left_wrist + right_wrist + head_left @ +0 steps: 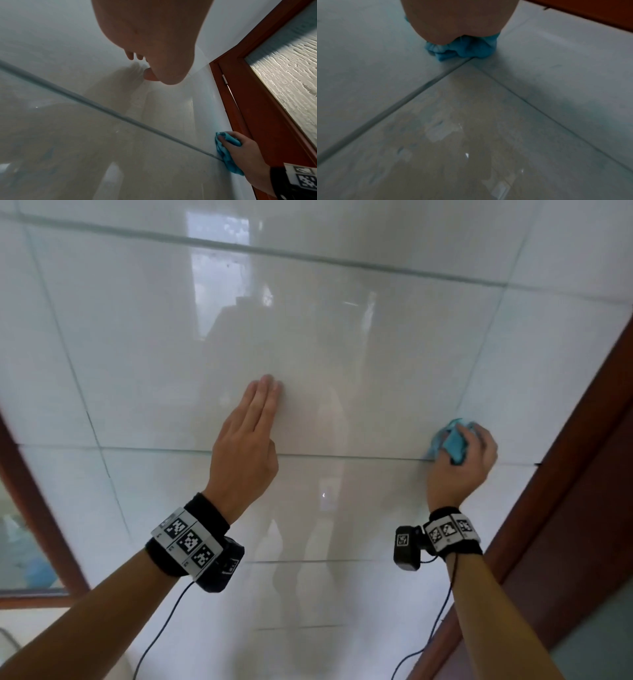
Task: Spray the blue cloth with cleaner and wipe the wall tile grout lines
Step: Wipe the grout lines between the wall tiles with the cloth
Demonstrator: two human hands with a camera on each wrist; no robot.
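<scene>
Right hand [460, 463] bunches the blue cloth [452, 445] against the grout line [342, 456] at three o'clock; left hand [245, 446] lies flat, fingers straight, on the tile; the wad may slip off the joint, or knuckles strike the door frame [561, 481].

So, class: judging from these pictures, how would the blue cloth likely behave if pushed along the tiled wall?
The blue cloth is probably floppy: it bunches in folds inside the right hand. It likely weighs little, since the curled fingers alone grip it. On the glossy wall tile it should glide easily, though its folds may catch at the grout line.
</scene>
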